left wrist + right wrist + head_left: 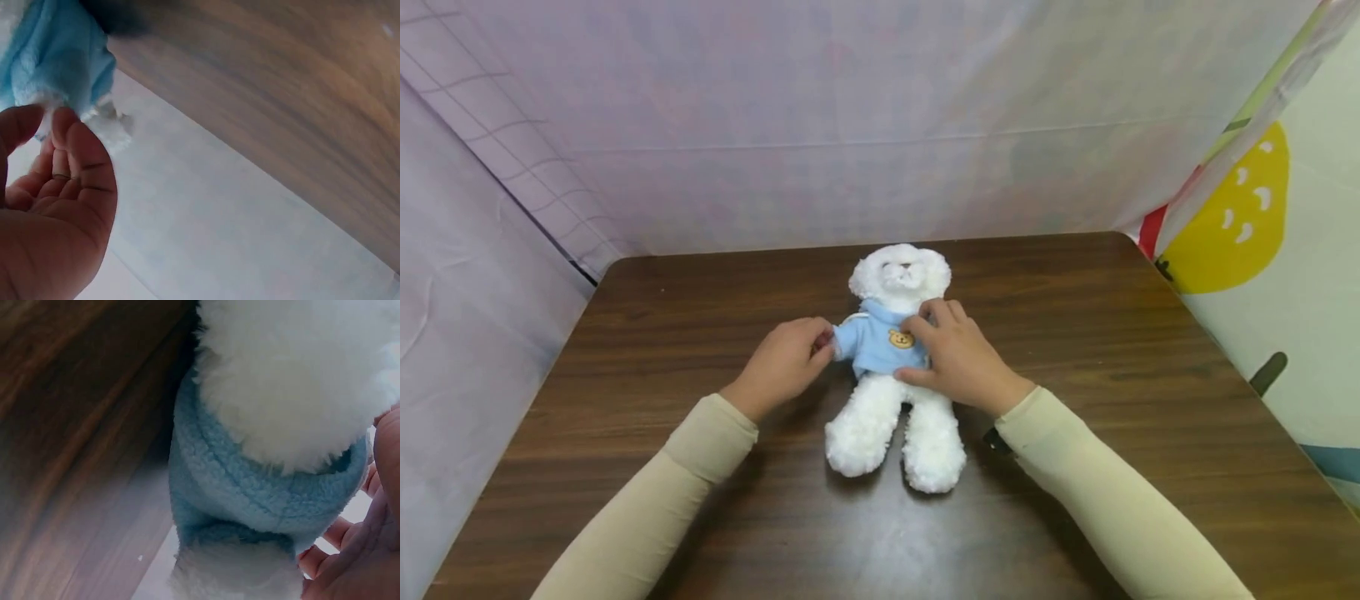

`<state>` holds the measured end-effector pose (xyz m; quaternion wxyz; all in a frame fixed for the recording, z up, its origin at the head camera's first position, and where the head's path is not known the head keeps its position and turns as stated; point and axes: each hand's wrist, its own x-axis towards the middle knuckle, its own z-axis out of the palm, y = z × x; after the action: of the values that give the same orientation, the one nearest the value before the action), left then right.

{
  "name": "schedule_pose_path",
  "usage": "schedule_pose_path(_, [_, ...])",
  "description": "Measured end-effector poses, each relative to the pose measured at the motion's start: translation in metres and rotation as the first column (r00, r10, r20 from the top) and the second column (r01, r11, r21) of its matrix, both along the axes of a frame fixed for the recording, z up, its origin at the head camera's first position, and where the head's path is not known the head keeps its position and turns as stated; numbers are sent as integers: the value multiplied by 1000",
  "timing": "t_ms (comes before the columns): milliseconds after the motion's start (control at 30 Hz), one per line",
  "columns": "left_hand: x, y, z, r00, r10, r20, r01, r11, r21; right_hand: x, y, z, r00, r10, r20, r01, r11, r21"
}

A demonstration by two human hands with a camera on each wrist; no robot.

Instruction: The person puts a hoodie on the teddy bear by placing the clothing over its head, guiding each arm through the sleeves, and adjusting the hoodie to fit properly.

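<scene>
A white plush teddy bear (859,429) lies on its back on the brown table, head toward the far edge. It wears a light blue shirt (876,354) with a small yellow bear-face patch (901,338). My left hand (786,362) pinches the white paw end at the left sleeve; in the left wrist view thumb and index finger (62,125) meet there. Across the shirt's right side, my right hand (958,354) grips the bear, its thumb near the hem. The arm on that side is hidden beneath the hand in the head view.
The wood-grain table (700,292) ends at a pale curtain (880,150) behind the bear. More pale cloth (467,333) hangs at the left. On the right is a light printed cloth with a yellow shape (1240,225). A small dark object (996,442) shows by the right sleeve.
</scene>
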<state>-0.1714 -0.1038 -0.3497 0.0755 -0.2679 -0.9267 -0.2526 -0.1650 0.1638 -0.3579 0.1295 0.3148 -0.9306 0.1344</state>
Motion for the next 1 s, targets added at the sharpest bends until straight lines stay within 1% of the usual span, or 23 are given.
schedule_pose_path(67, [1, 3, -1, 1000, 2, 1, -2, 1000, 28, 0, -1, -1, 1000, 2, -14, -2, 1000, 3])
schedule_pose_path(200, [2, 8, -4, 1000, 6, -19, -5, 999, 38, 1, -4, -2, 999, -3, -50, 4, 1000, 18])
schedule_pose_path(267, [2, 8, -6, 999, 24, -37, -23, 999, 42, 2, -5, -2, 998, -8, -62, 10, 999, 33])
schedule_pose_path(367, [1, 8, -8, 997, 59, -44, -56, 997, 61, 4, -6, -3, 997, -15, -77, 19, 999, 49])
schedule_pose_path(433, [1, 9, -9, 996, 75, -58, -72, 996, 51, 5, -7, -2, 996, -18, -91, 24, 998, 61])
schedule_pose_path(500, [1, 9, -8, 994, 84, -76, -83, 996, 20, 5, -6, -2, 994, -14, -109, 21, 997, 68])
schedule_pose_path(600, [1, 8, -6, 989, 96, -109, -100, 994, -32, 4, -5, -2, 991, 8, -134, 3, 997, 81])
schedule_pose_path(733, [0, 3, -3, 984, 121, -130, -129, 990, -53, 2, -1, -1, 985, 38, -166, -28, 998, 62])
schedule_pose_path(867, [-2, -1, -3, 985, 127, -118, -133, 990, -48, 0, 1, -1, 983, 55, -173, -50, 998, 29])
schedule_pose_path(1000, [-6, -4, -6, 988, 122, -95, -126, 991, -39, -1, 2, -1, 985, 51, -164, -49, 999, 15])
